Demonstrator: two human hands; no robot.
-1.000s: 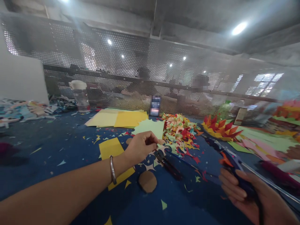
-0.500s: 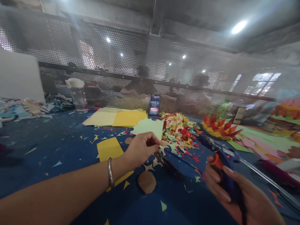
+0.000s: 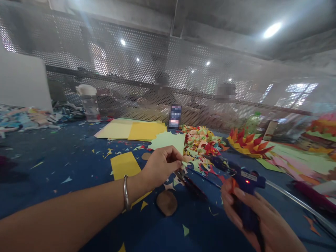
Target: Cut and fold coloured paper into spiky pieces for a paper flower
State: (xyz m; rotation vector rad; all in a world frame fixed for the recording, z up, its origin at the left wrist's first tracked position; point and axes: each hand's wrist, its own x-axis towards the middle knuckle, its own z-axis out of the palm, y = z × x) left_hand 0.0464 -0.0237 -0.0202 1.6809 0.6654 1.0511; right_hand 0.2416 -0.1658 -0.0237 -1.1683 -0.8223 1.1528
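Observation:
My left hand [image 3: 164, 164], with a silver bangle at the wrist, is closed in a pinch near the middle; what sits between its fingertips is too small to make out. My right hand [image 3: 244, 206] is wrapped round a dark blue glue gun [image 3: 248, 189] with an orange trigger and a lit red light. The gun's nozzle points left, over the paper scraps [image 3: 202, 140]. Dark scissors [image 3: 190, 185] lie just below my left fingertips. A brown round piece [image 3: 167, 203] rests on the blue table nearer to me. Behind my left hand is a pale green jagged-edged sheet [image 3: 168, 140].
Yellow paper [image 3: 126, 165] lies left of my hand, and stacked sheets [image 3: 112, 129] lie behind. A phone [image 3: 175, 117] stands by the mesh screen. A red and orange paper flower [image 3: 248, 143], a green bottle [image 3: 253, 123] and a clear rod [image 3: 296, 196] are at the right.
My right hand has moved the glue gun left and slightly down, bringing its nozzle closer to my left hand. My left hand keeps its pinch. The whole view has shifted slightly.

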